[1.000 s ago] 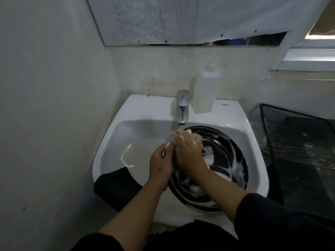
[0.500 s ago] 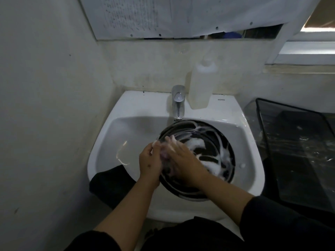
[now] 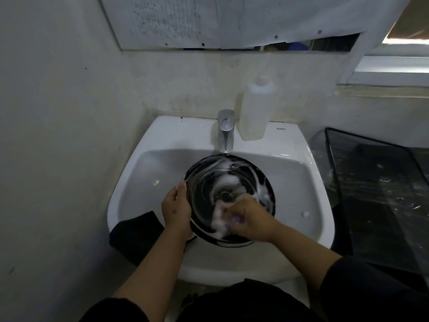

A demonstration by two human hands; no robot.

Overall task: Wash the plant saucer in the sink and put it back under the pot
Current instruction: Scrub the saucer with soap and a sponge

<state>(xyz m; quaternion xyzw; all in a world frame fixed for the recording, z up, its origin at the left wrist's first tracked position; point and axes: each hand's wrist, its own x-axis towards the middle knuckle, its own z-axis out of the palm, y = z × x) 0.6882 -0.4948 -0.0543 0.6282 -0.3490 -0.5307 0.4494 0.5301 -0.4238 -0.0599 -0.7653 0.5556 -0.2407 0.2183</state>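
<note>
The black saucer is sitting inside the white sink, tilted up toward the camera, its far rim lying just under the spout of the chrome tap at the back edge of the sink. White foam is streaking across the saucer's inner face and piling up near its middle. The left hand is gripping the saucer's left rim, fingers wrapping over the edge and the thumb side showing toward us, steadying it against the sink's front-left wall. The right hand is lying inside the saucer at its near side, fingers curling around a soapy wad of something pale; it is blurred and lathered, so I cannot tell exactly what it is clutching. Both forearms are reaching in from the bottom of the view, with dark sleeves pushed back. A white plastic bottle is standing upright on the back edge of the sink, just right of the tap and close against the wall. A dark cloth is hanging over the front-left corner of the sink. To the right of the sink, a black wire-framed bin lined with clear plastic is standing beside it. Papers are hanging on the wall above.
</note>
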